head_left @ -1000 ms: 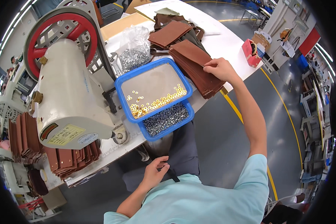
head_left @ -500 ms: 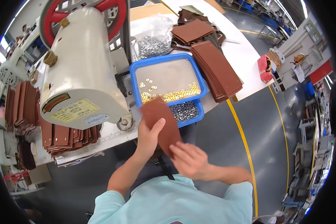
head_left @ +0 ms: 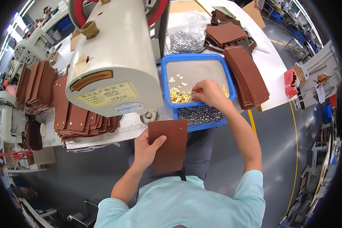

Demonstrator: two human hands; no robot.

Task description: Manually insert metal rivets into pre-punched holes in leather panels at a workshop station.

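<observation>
A flat brown leather-like piece (head_left: 171,148), with small holes near its top corners, is gripped in my left hand (head_left: 145,149), thumb across its face. It hangs in front of the table edge, over my lap. My right hand (head_left: 211,94) reaches into a blue-rimmed tray (head_left: 195,57) of small gold rings (head_left: 178,97). Its thumb and forefinger are pinched together low over the rings; whatever lies between them is too small to make out. Below that tray sits a second blue tray (head_left: 207,126) filled with small dark metal fasteners (head_left: 199,115).
A large cream press machine (head_left: 114,60) stands at left, its head close to my left hand. Stacked brown pieces (head_left: 83,119) with gold studs lie beneath it. More brown pieces (head_left: 245,78) lie right of the trays. Behind is a clear bag of metal parts (head_left: 186,41).
My right hand has let go of the brown piece and moved up into the tray of gold rings. My left hand has brought the piece nearer and turned it upright. The view has shifted left.
</observation>
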